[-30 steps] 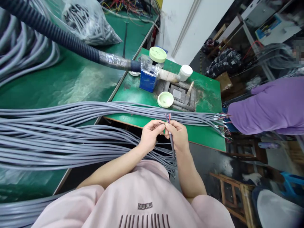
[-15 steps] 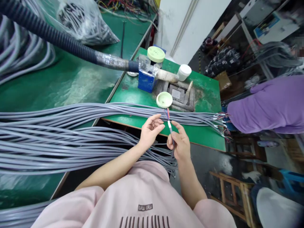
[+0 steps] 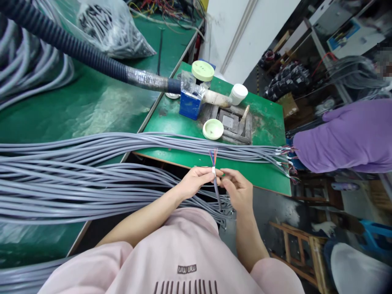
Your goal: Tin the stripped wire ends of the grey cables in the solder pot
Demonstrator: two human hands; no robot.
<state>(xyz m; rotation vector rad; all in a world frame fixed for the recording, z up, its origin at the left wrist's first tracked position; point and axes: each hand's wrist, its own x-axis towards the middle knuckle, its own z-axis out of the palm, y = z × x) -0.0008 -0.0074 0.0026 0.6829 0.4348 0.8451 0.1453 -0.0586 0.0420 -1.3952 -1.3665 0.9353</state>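
Nearest, on the near side of the pale green dish (image 3: 213, 129), a gray cable (image 3: 217, 192) stands slightly tilted. The left hand (image 3: 197, 179) pinches it by the white band (image 3: 213, 169); the right hand (image 3: 240, 191) curls its fingers close by, gripping or not I cannot tell. A light, steady pinch probably serves best, with the colored wires (image 3: 213, 157) fanned dishward, unsnagged by the cable row (image 3: 171, 141) just short of the dish.

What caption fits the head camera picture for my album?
Left grip pinches a gray cable, colorful wires fanning from its end; right grip close by.
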